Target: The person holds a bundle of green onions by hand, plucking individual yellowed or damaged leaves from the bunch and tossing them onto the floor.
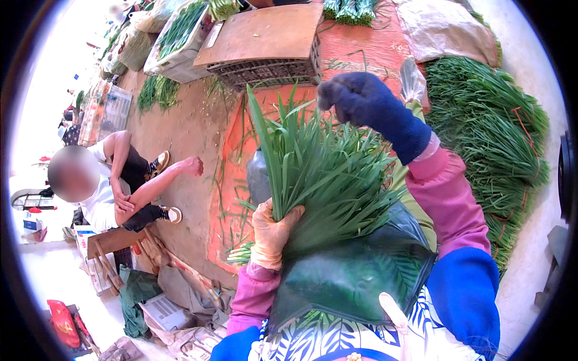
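A thick bunch of garlic chives [337, 162] lies across my lap, its flat leaves fanning up and to the right. My left hand [276, 231], in a pale orange glove, is wrapped round the left side of the bunch. Pale cut stalk ends [241, 254] stick out left of that wrist. Over the top of the leaves, my right hand [367, 103] is raised in a dark navy glove. Its fingers are curled in; whatever they may hold is hidden. Beneath the bunch, a dark green plastic sheet [349, 289] covers my lap.
At right lies a large pile of tied chives [481, 138] beside a pale sack [445, 30]. Ahead, a brown board [265, 36] tops a dark crate [265, 71]. A seated person [99, 192] is at left, one arm stretched toward me. Loose leaves litter the red mat [226, 198].
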Demonstrator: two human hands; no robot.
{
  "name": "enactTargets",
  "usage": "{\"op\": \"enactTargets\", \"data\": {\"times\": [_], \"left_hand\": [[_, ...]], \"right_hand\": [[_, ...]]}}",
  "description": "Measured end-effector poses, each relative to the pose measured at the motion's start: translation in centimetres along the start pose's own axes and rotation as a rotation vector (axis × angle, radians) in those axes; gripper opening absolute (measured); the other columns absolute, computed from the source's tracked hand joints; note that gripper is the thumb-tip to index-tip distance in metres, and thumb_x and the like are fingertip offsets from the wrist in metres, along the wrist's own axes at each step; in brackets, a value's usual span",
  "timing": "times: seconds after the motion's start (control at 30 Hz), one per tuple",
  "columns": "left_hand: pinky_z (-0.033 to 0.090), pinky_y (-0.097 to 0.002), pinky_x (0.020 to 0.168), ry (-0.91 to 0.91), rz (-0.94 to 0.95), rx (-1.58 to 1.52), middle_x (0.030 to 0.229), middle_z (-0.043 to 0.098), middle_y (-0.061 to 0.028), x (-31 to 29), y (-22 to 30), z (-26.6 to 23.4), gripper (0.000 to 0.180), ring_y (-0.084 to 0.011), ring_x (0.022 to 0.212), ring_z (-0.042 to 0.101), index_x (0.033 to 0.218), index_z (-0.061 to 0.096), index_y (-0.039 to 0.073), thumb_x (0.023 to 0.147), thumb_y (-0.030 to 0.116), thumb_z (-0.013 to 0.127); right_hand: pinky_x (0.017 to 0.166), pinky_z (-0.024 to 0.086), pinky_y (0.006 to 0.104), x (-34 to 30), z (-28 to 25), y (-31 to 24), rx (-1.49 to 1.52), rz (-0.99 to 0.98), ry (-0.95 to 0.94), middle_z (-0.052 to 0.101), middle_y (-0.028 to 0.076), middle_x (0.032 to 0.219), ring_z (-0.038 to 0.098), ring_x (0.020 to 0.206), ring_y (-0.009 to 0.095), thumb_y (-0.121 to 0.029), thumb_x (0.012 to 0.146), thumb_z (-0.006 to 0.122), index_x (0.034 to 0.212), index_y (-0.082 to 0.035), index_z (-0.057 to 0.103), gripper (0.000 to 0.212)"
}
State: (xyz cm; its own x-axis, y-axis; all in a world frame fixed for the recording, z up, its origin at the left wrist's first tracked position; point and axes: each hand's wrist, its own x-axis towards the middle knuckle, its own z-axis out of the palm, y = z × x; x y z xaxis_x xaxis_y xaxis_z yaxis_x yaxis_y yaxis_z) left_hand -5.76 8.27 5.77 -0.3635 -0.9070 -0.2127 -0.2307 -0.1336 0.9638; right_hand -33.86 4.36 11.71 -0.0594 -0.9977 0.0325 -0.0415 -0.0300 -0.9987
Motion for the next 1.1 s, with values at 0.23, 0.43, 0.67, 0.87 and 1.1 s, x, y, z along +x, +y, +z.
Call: {"op": "enactTargets", "data": {"times": [0.23, 0.43, 0.67, 0.87, 1.1], "left_hand": [[0.047, -0.0237, 0.067, 0.025, 0.023, 0.041, 0.079, 0.069, -0.0025, -0.9, 0.3, 0.1, 0.019, -0.0069, 0.070, 0.059, 0.091, 0.068, -0.001, 0.072, -0.002, 0.070], [0.047, -0.0238, 0.066, 0.026, 0.056, 0.085, 0.078, 0.069, -0.0026, -0.9, 0.3, 0.0, 0.020, -0.0066, 0.069, 0.058, 0.090, 0.068, 0.000, 0.071, -0.001, 0.070], [0.047, -0.0243, 0.065, 0.017, 0.067, 0.125, 0.077, 0.069, -0.0022, -1.2, 0.3, 0.1, 0.018, -0.0071, 0.068, 0.059, 0.089, 0.068, 0.000, 0.071, 0.000, 0.070], [0.048, -0.0246, 0.066, 0.002, 0.067, 0.165, 0.077, 0.069, -0.0040, -0.8, 0.6, 0.7, 0.018, -0.0075, 0.069, 0.060, 0.089, 0.069, 0.001, 0.072, 0.001, 0.071], [0.048, -0.0249, 0.066, 0.025, 0.062, 0.150, 0.079, 0.070, -0.0053, -0.7, -0.1, 0.5, 0.018, -0.0074, 0.069, 0.061, 0.090, 0.069, 0.001, 0.072, 0.003, 0.072]], "right_hand": [[0.076, 0.049, 0.0384, 2.3, -0.1, 1.9, -0.544, -0.348, -0.088, 0.064, 0.014, 0.089, 0.062, 0.084, 0.030, -0.030, 0.079, 0.064, 0.096, -0.007, 0.067, 0.029], [0.083, 0.048, 0.0385, 1.9, 0.5, 2.1, -0.776, -0.423, -0.260, 0.064, 0.013, 0.097, 0.060, 0.094, 0.028, -0.037, 0.073, 0.069, 0.096, -0.008, 0.068, 0.037], [0.074, 0.050, 0.0408, 1.8, 1.0, 1.6, -0.898, -0.309, -0.395, 0.064, 0.012, 0.098, 0.062, 0.090, 0.028, -0.034, 0.075, 0.064, 0.088, -0.007, 0.067, 0.030], [0.064, 0.050, 0.0395, 2.0, 1.4, 5.6, -0.831, -0.529, -0.030, 0.062, 0.013, 0.076, 0.062, 0.071, 0.029, -0.016, 0.076, 0.060, 0.079, -0.005, 0.063, 0.012], [0.062, 0.050, 0.0342, 4.4, -2.1, 0.6, -0.024, -0.579, 0.158, 0.065, 0.013, 0.075, 0.062, 0.066, 0.027, -0.016, 0.082, 0.060, 0.091, -0.003, 0.064, 0.016]]}}
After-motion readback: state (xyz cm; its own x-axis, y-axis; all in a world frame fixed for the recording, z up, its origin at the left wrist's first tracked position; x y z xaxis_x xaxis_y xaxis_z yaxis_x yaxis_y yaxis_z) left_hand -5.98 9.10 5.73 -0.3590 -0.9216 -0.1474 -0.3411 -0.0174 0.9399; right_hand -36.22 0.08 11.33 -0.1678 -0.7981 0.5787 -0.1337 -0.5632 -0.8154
